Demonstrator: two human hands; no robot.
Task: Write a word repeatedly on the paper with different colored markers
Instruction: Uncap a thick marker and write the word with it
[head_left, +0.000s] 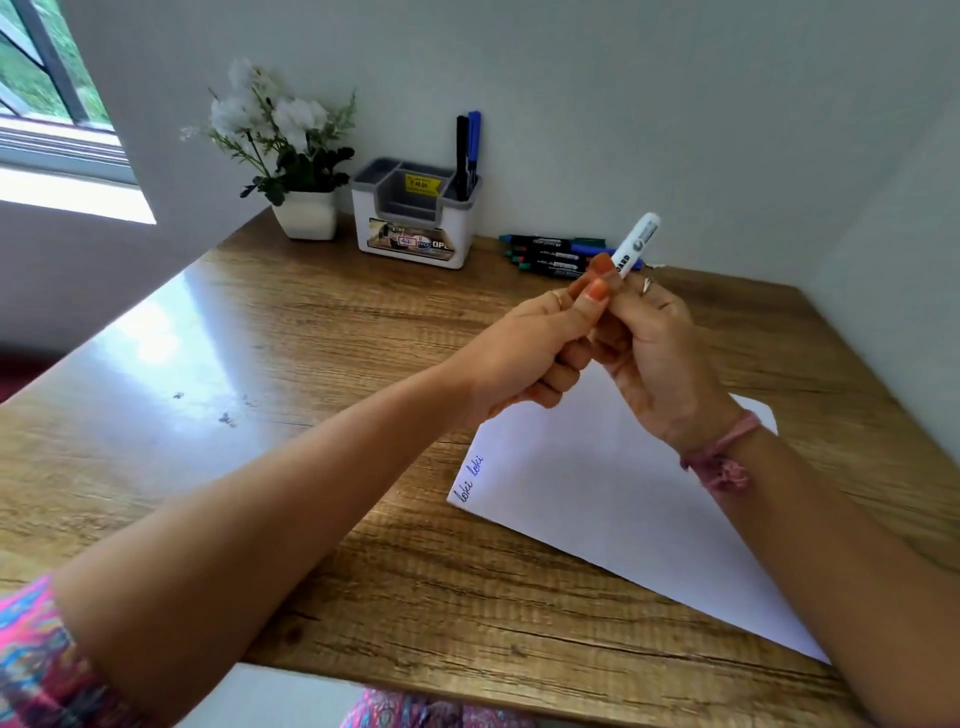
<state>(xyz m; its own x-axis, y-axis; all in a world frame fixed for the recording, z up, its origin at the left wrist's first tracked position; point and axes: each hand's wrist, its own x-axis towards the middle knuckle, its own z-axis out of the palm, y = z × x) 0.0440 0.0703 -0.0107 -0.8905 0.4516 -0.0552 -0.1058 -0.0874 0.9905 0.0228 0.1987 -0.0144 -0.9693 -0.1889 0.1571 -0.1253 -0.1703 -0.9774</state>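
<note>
Fingers of both hands grip a white marker (635, 244) reading "BOARD"; paper (597, 499) reads "loki loki".

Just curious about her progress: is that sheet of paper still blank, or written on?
Written on. The paper lies flat on the table with two small handwritten words near its left corner; the rest looks blank.

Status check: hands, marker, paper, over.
Left hand and right hand both gripping white-barrelled marker above white paper sheet. Two words written. Nothing blocking.
</note>
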